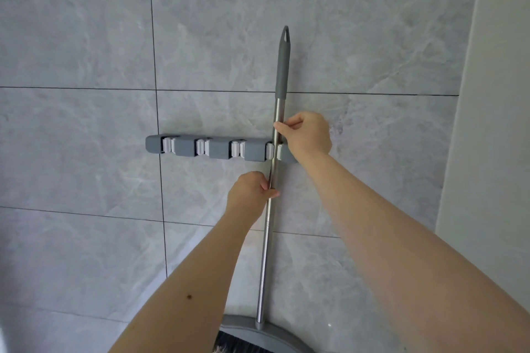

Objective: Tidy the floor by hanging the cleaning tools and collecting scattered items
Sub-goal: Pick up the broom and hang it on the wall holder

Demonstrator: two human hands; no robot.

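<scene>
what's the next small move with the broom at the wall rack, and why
Probably press the broom handle straight back into the rightmost clip of the wall rack. The pole already lines up with that clip, the right hand grips it just above and the left hand just below. Whether it has snapped in is not clear, so a firm push before letting go seems wise.

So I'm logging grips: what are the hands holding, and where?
Both grip the broom by its metal pole: right hand above the wall rack, left hand below.
</scene>
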